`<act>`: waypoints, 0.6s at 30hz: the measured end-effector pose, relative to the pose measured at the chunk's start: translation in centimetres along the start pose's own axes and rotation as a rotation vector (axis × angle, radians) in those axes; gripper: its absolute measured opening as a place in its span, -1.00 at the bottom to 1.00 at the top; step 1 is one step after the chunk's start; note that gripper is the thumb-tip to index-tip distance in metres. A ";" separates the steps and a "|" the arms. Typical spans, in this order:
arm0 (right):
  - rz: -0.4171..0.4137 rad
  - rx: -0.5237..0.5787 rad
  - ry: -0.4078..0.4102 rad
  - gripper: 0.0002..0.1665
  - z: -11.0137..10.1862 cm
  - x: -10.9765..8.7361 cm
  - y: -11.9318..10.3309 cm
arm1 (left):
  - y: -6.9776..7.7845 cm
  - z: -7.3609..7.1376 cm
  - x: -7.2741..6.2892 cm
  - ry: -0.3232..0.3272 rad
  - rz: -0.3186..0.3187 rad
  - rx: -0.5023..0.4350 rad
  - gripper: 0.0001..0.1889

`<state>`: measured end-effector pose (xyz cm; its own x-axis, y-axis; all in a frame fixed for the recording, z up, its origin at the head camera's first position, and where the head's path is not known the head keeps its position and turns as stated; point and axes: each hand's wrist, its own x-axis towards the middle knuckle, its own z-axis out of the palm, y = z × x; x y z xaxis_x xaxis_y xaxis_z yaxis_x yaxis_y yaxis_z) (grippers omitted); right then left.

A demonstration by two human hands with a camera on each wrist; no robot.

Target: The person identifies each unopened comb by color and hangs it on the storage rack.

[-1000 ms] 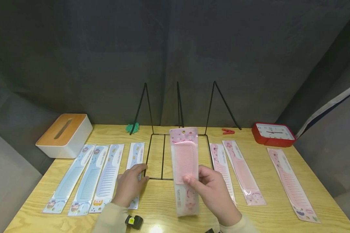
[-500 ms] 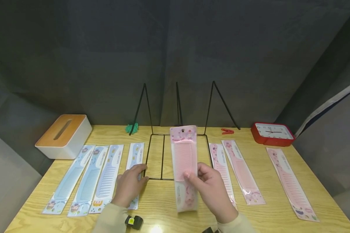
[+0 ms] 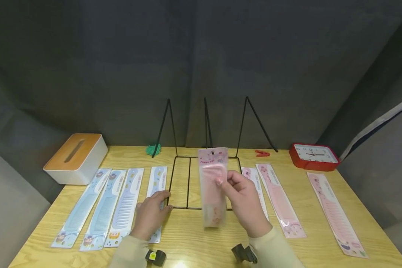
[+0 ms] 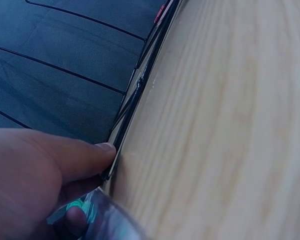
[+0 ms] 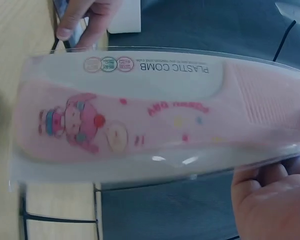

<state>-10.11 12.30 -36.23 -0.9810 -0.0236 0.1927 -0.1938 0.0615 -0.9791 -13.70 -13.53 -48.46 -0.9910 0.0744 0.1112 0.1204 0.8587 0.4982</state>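
Note:
My right hand (image 3: 246, 203) pinches a pink comb in a clear plastic packet (image 3: 211, 190), thumb on the front, holding it upright above the front of a black wire rack (image 3: 188, 182). In the right wrist view the packaged comb (image 5: 120, 115) spans the picture, with a cartoon print and "PLASTIC COMB" lettering. My left hand (image 3: 150, 216) holds the rack's front left corner; in the left wrist view its thumb and finger pinch the wire (image 4: 121, 145). Under that hand lies a packaged blue comb (image 3: 157, 180), partly covered.
More packaged blue combs (image 3: 102, 212) lie at left, packaged pink combs (image 3: 278, 201) at right. Behind stand a wooden-lidded tissue box (image 3: 75, 158) and a red clock (image 3: 315, 156). A red clip (image 3: 262, 153) and green tangle (image 3: 153, 149) lie near the rack, whose uprights (image 3: 244, 123) rise at the back.
My right hand has moved up along the pink comb's packet, and the packet's lower end has risen and tipped away. The left hand stays on the rack's corner.

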 end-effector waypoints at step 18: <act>-0.024 -0.098 0.051 -0.65 0.1 3.5 0.0 | -0.1 0.1 0.0 0.002 0.001 -0.004 -0.54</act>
<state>-13.55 12.10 -35.52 -0.9748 0.0239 0.2216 -0.2151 0.1590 -0.9636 -13.71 -13.62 -48.57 -0.9908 0.0738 0.1134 0.1212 0.8568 0.5013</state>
